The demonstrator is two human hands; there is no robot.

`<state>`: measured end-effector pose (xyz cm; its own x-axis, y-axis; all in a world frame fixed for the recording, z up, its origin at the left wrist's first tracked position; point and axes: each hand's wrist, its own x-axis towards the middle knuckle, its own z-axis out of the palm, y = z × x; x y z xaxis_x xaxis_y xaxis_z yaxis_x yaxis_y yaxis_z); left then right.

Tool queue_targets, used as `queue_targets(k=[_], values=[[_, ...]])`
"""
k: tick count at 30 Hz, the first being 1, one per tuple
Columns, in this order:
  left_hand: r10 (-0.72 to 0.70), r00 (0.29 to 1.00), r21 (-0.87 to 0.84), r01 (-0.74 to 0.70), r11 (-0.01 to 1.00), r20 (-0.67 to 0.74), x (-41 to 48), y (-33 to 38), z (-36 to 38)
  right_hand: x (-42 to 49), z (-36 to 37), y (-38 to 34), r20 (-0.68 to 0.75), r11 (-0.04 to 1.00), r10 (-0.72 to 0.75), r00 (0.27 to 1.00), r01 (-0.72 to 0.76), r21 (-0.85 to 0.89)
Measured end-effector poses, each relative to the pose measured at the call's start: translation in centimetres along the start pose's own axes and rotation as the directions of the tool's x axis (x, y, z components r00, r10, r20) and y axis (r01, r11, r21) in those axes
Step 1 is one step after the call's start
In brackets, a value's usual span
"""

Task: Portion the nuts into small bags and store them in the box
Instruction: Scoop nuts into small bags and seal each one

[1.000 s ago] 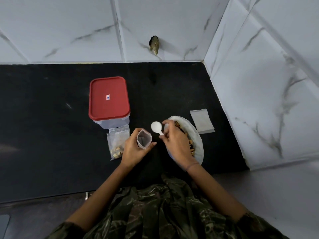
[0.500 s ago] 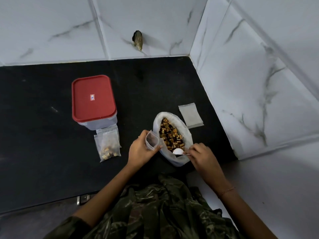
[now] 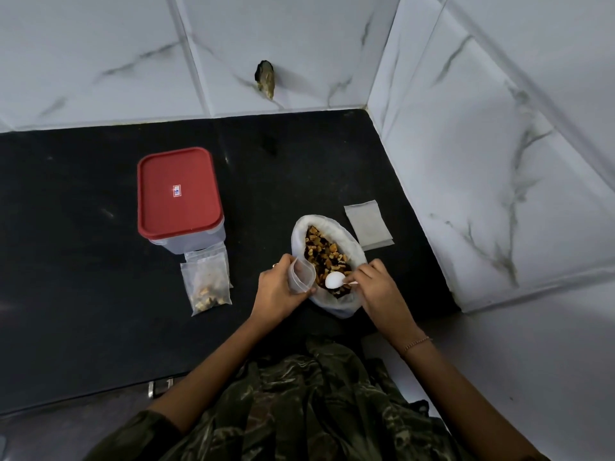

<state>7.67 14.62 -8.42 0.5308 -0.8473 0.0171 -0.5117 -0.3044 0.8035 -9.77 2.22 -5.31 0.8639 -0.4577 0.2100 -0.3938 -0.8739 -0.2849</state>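
Spoon (image 3: 334,280): white. A second ago it was raised beside the small bag's mouth. Now its bowl is down on the nuts at the near end of the sack, and no nuts show on it.
Right hand (image 3: 379,287): pinches the spoon's handle in its fingertips. It has swung from above the sack to the sack's near right rim.
Left hand (image 3: 278,291): fingers and thumb are curled round the small bag, holding its mouth open. It has kept its place just beside the sack's left rim.
Small bag (image 3: 302,275): clear, with its mouth tipped toward the sack. Whether it holds any nuts cannot be told.
Nuts (image 3: 324,256): heaped in the white sack (image 3: 299,234), which stands near the counter's (image 3: 83,261) front right corner.
Filled bag (image 3: 208,284): lies flat against the box's near side, left of the hands.
Box (image 3: 178,194): red lid on, left of the counter's middle.
Empty bags (image 3: 367,224): a flat stack just beyond the sack, by the counter's right edge.
Meaning: likely a fresh scoop is starting for the bag in hand. One portion looks done, and storing waits, since the box is not yet opened.
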Motion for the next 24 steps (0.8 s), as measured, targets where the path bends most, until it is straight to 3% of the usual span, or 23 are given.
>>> queue_targets(k=[6, 10, 17, 21, 24], values=[[-0.032, 0.999, -0.022, 0.033, 0.999, 0.04, 0.2, 0.1, -0.1, 4.0, 0.1, -1.0, 0.084, 0.987, 0.149, 0.985, -0.144, -0.069], [-0.035, 0.998, -0.023, 0.036, 0.999, 0.043, 0.2, 0.1, -0.1, 6.6, 0.1, -1.2, 0.106, 0.986, 0.164, 0.981, -0.159, -0.046], [-0.056, 0.998, -0.084, 0.052, 0.995, -0.043, 0.2, -0.2, -0.8, 6.6, -2.1, -0.7, -0.07, 0.921, 0.37, 0.926, -0.356, 0.157], [-0.096, 0.99, -0.147, 0.081, 0.986, -0.099, 0.5, 0.1, -1.1, 6.0, -1.8, -0.1, 0.025, 0.911, 0.402, 0.915, -0.402, 0.095], [-0.104, 0.992, -0.164, 0.091, 0.982, -0.07, 0.8, 0.5, -1.0, 5.9, -1.1, -0.4, 0.038, 0.938, 0.344, 0.938, -0.345, 0.017]])
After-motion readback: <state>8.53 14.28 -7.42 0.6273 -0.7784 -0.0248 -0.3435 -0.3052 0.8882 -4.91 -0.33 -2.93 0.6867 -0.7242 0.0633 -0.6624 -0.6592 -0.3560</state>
